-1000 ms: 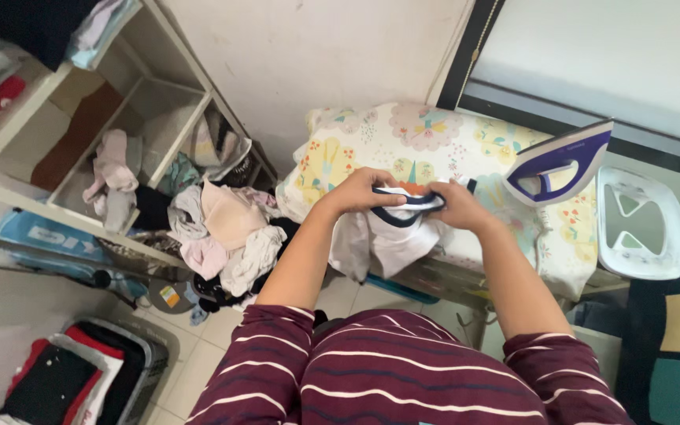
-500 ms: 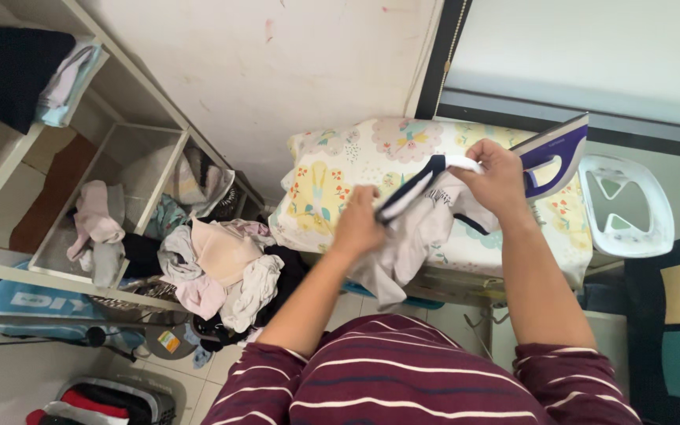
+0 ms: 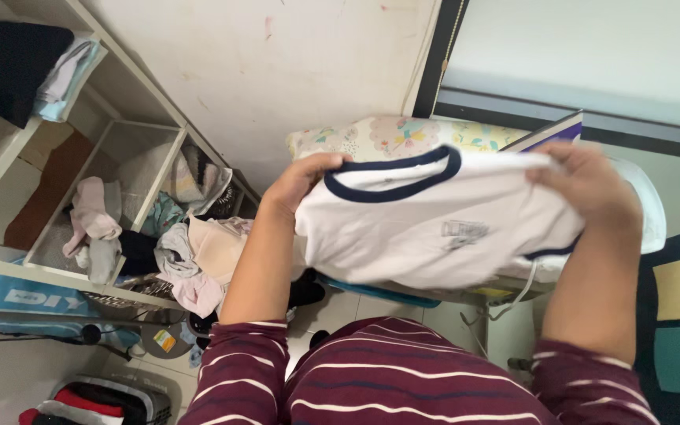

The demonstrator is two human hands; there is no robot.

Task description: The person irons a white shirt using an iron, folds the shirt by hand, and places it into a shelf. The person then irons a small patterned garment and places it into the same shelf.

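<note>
- White T-shirt (image 3: 426,228) with a navy collar band is stretched out between both hands, held above the floral ironing board (image 3: 387,135).
- Left hand (image 3: 297,185) pinches the shirt's shoulder edge beside the collar, fingers curled over the fabric.
- Right hand (image 3: 588,185) grips the opposite shoulder, fingers closed on the cloth.
- Purple iron (image 3: 548,132) peeks out just behind the right hand.
- Heap of mixed clothes (image 3: 194,256) lies below the left hand, against the white shelf (image 3: 163,157).
</note>
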